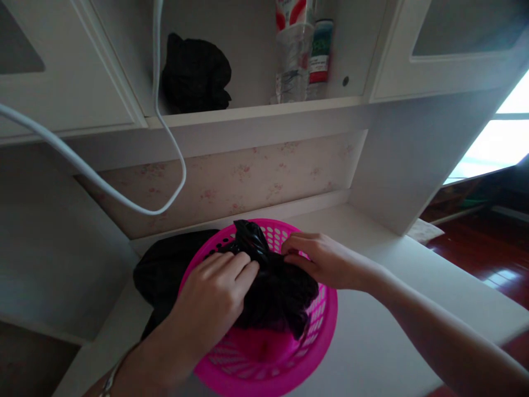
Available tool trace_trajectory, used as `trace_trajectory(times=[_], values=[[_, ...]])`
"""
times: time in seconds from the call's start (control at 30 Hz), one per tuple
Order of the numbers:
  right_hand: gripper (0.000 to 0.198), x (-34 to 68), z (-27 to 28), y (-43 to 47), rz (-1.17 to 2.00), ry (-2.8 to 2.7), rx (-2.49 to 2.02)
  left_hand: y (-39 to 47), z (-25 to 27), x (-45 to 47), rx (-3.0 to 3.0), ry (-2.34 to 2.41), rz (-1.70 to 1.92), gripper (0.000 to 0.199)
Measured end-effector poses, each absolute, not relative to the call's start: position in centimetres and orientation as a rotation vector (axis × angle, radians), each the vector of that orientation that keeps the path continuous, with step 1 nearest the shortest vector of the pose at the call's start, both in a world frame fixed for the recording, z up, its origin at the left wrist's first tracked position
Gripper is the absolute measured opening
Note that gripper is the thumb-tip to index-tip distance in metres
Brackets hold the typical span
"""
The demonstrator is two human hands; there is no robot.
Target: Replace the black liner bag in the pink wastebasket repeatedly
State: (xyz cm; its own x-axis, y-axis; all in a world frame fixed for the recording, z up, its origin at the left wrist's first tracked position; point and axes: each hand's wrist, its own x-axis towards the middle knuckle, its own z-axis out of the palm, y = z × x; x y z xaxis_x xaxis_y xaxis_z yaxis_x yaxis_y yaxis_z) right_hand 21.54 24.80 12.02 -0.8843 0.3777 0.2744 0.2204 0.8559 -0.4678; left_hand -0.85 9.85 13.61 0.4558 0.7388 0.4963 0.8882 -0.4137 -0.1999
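Observation:
A bright pink plastic basket point(330, 325) with slotted sides stands on the white desktop. Inside its opening is a crumpled black plastic bag point(273, 300), its shiny top bunched upward. My left hand point(223, 286) grips the bag from the left, fingers curled into the plastic. From the right, my right hand point(309, 256) pinches the bag near the far rim, thumb and fingers closed. Part of the basket's floor shows below the bag. Whether anything is inside the bag cannot be seen.
Behind the basket, at left, lies a dark bundle point(169, 267). The shelf above holds a black bundle point(196, 74), a clear plastic container point(293, 63) and a green-and-red can point(321, 52). A white cable point(103, 184) hangs in front at left. Side panels border the desktop.

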Motion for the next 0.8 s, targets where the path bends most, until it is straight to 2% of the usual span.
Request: trace_trajectory(times=[0.2, 0.33, 0.47, 0.57, 0.67, 0.73, 0.8], values=[[0.014, 22.5, 11.8, 25.4, 0.462, -2.689, -0.564, 10.2, 13.5, -4.9, -2.057, -1.99, -1.41, 0.011], [0.014, 22.0, 12.9, 22.9, 0.477, -2.488, -0.543, 9.6, 13.7, -4.9, -1.85, -2.204, -2.024, 0.02], [0.043, 20.9, 14.1, 20.2, 0.662, -2.68, -0.555, 10.0, 14.6, -3.6, -1.645, -2.042, -2.578, 0.025], [0.057, 20.3, 14.0, 19.8, 0.8, -2.891, -0.2, 11.4, 15.5, -3.6, -1.373, -1.944, -2.739, 0.024], [0.049, 20.0, 13.6, 20.3, 0.908, -2.913, 0.219, 12.9, 16.1, -4.2, -1.236, -1.806, -2.762, 0.016], [0.05, 20.0, 13.3, 20.7, 0.971, -2.894, 0.312, 13.6, 16.1, -4.8, -1.207, -1.754, -2.789, 0.012], [0.06, 20.1, 13.1, 21.0, 1.047, -2.881, 0.297, 14.1, 16.0, -5.4, -1.162, -1.779, -2.795, 0.011]])
